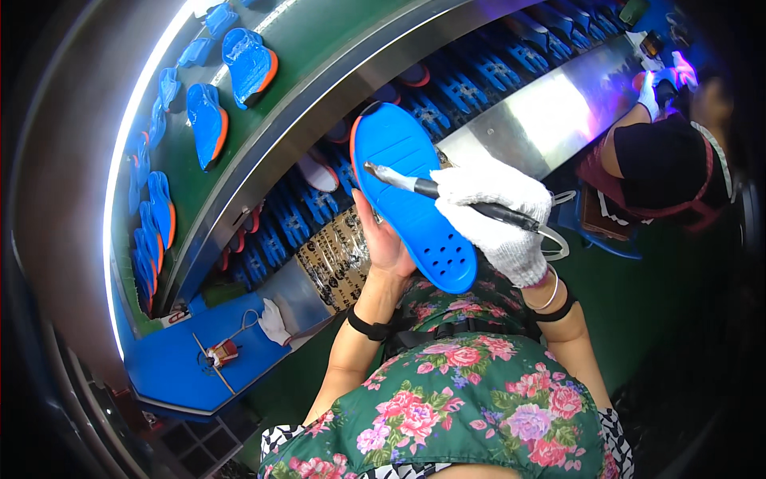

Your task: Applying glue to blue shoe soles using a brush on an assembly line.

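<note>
My bare left hand (381, 235) holds a blue shoe insole (411, 199) with an orange edge from underneath, its flat face turned up toward me. My right hand (499, 215), in a white knit glove, grips a dark-handled brush (447, 195) that lies across the insole, with its pale bristle tip near the insole's left edge. Both hands are raised above my flowered apron (479, 391), in front of the conveyor.
A green conveyor belt (319, 40) carries several blue and orange insoles (207, 120) at upper left. Below it runs a lower track of blue racks (495, 68) holding soles. A loose white glove (275, 323) lies on a blue shelf (175, 367). Another person (666, 160) works at right.
</note>
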`<state>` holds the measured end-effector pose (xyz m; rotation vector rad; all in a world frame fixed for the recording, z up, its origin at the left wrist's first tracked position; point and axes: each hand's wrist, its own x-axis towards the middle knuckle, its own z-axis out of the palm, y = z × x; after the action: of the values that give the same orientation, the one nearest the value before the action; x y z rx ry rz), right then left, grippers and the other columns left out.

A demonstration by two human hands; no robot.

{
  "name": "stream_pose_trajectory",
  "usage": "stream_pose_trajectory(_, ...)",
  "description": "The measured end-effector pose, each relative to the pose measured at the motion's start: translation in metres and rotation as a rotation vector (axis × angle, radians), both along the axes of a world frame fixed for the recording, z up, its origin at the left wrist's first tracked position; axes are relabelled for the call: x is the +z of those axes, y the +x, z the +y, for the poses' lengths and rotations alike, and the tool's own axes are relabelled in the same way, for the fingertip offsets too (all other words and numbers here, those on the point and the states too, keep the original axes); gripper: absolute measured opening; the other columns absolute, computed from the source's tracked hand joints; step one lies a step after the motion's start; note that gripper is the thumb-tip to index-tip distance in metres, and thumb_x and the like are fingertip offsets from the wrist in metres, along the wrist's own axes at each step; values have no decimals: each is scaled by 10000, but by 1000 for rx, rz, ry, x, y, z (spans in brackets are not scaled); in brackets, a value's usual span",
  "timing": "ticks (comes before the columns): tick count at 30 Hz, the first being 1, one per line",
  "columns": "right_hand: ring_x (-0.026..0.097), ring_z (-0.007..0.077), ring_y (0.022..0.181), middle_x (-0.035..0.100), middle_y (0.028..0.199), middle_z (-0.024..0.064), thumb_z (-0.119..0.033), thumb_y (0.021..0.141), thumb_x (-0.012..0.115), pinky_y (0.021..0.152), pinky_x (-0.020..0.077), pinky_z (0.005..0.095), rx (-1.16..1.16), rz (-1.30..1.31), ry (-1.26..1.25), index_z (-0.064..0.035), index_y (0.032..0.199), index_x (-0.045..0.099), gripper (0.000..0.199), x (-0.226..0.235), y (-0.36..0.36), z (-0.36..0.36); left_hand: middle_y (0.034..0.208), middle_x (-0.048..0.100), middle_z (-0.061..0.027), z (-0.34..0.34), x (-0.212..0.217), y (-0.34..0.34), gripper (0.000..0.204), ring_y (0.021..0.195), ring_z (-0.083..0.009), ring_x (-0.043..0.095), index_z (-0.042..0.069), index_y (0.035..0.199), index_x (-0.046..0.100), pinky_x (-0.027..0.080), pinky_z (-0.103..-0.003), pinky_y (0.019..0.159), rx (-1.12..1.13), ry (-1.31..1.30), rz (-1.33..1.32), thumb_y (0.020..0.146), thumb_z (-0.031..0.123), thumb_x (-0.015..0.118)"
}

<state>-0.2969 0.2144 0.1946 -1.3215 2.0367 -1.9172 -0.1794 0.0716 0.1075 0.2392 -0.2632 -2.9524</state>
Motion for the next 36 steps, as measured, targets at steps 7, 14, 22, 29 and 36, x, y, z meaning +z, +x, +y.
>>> stream_pose_trajectory(7, 685, 274, 1019, 728, 1142, 120, -52, 831, 715, 894, 545, 393, -29, 222, 5, -32, 1144, 736, 314, 2, -8, -10, 1573, 411, -99, 15, 15, -8, 950, 1406, -321, 426, 144, 1587, 294, 336, -482, 1183, 167, -349, -349, 926, 826, 278)
stream_pose_trajectory(14, 695, 317, 1013, 734, 1123, 140, -90, 815, 725, 872, 556, 421, -12, 379, -16, -37, 1122, 739, 311, -8, 14, -19, 1532, 442, -82, 12, 0, -7, 990, 1367, -273, 458, 129, 1569, 311, 367, -430, 1160, 79, -607, -412, 905, 860, 237)
stream_pose_trajectory(22, 724, 303, 921, 759, 1033, 128, -21, 766, 756, 850, 558, 397, -69, 272, -63, -26, 1020, 764, 254, -19, 10, -25, 1567, 405, -94, 5, -7, -4, 956, 1409, -321, 429, 168, 1588, 269, 335, -496, 1187, 126, -445, -399, 912, 844, 281)
stream_pose_trajectory(29, 729, 283, 928, 753, 1026, 146, -1, 772, 768, 819, 572, 391, -16, -51, -147, -18, 996, 760, 224, -22, 10, -13, 1578, 381, -84, -7, -14, -12, 1022, 1398, -302, 420, 168, 1602, 227, 338, -480, 1182, 159, -495, -366, 873, 883, 275)
stream_pose_trajectory(36, 716, 275, 896, 764, 1025, 110, -66, 753, 787, 790, 562, 376, 125, 40, -133, -64, 974, 785, 222, -19, 14, -5, 1547, 404, -84, -8, -23, -1, 1048, 1344, -297, 457, 153, 1583, 254, 379, -479, 1147, 40, -529, -536, 851, 901, 303)
